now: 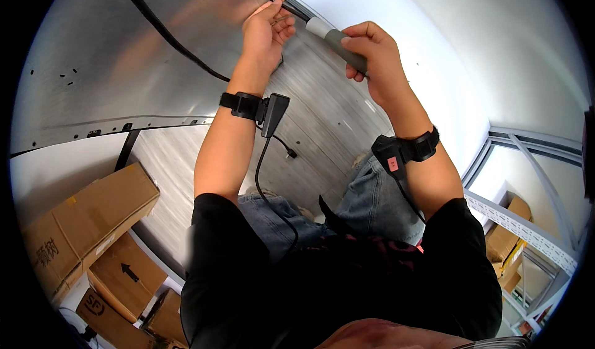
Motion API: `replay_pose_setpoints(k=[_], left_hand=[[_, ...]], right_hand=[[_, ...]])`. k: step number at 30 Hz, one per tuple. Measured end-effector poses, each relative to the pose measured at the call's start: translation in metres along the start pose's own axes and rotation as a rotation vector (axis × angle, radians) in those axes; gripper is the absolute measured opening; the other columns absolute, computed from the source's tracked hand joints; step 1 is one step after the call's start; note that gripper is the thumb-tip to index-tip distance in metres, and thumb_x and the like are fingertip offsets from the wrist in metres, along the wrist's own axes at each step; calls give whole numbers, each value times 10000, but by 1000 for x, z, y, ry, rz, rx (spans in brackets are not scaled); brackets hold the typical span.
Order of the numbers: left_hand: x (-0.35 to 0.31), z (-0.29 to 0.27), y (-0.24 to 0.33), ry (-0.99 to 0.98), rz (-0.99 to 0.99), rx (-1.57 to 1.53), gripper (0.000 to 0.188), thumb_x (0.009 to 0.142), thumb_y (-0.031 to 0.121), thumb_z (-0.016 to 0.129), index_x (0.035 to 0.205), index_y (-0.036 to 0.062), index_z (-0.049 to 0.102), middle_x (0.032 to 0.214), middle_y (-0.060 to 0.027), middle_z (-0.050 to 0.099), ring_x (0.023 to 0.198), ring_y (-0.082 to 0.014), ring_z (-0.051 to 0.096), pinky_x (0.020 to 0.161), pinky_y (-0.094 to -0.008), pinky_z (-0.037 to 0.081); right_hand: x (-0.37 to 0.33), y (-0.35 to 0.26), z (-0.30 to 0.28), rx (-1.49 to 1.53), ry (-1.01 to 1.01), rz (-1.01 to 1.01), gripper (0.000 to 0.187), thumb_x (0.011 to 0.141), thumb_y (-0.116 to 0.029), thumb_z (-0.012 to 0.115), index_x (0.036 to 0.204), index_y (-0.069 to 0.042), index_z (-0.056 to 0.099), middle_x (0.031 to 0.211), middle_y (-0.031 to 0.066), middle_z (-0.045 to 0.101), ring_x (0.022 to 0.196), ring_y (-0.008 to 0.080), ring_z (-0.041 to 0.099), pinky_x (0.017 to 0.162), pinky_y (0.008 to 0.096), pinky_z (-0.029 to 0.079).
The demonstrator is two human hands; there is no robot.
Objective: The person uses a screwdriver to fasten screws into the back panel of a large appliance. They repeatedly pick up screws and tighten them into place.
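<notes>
My right hand [383, 61] is wrapped round the thick grey handle of what looks like a power screwdriver [339, 44]. Its collar is pale, and a dark shaft runs up and left from it. Close to the shaft's far end is my left hand [265, 34], thumb and forefinger pinched together and the other fingers curled. Whatever sits in that pinch is too small to make out. Those fingertips are at the corner edge of a large shiny metal panel [186, 76]. A thick black cable [170, 38] hangs across the panel, left of my left hand.
Cardboard boxes [102, 209] are stacked at the lower left. A white wall [458, 45] rises on the right, with a metal shelf rack [520, 225] below it holding more boxes. Wrist-worn devices [273, 114] trail thin cables. A loose cable plug [290, 154] hangs above the plank floor [322, 126].
</notes>
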State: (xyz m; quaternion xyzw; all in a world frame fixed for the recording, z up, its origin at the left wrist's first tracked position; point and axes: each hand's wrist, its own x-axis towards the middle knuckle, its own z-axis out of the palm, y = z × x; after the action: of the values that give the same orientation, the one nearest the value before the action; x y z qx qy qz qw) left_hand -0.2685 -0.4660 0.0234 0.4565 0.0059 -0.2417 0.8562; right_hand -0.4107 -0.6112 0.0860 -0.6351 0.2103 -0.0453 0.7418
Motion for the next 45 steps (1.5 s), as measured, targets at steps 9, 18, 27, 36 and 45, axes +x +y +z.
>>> replay_pose_setpoints(k=[9,18,27,36,45], left_hand=[[-1,4,4,-3,13,51,200,923,170,585,1033,3,598,828,-55,609,730,-158,626,670,-255,552],[-3,3,4,16,53,5,188,955,145,513,1051,-7,567,911,-96,620,812,-203,654,676,-273,560],[-8,10,4,72,35,117,181,925,191,588,929,10,588,810,-73,620,706,-161,632,648,-248,551],[-2,5,1,19,65,60,183,955,186,525,953,10,574,784,-68,621,772,-176,653,665,-273,554],[-1,5,2,50,9,158,145,931,160,563,950,17,580,840,-80,622,775,-215,651,686,-276,544]], right_hand=[[-2,16,6,-643,94,-560,239,733,-50,680,963,-37,616,971,97,607,886,216,617,740,324,497],[-5,1,8,-246,-44,-36,324,772,-129,680,1062,-22,584,967,100,586,892,193,603,719,320,484],[0,14,2,-389,-54,-314,442,711,-94,734,1130,-62,597,1021,75,570,882,164,573,605,259,477],[-1,1,2,-125,-119,1,354,754,-48,633,1105,-16,590,1056,100,560,793,174,596,560,278,503],[4,19,1,-527,-45,-298,440,719,-96,700,1137,-48,569,1085,145,573,802,213,609,691,307,499]])
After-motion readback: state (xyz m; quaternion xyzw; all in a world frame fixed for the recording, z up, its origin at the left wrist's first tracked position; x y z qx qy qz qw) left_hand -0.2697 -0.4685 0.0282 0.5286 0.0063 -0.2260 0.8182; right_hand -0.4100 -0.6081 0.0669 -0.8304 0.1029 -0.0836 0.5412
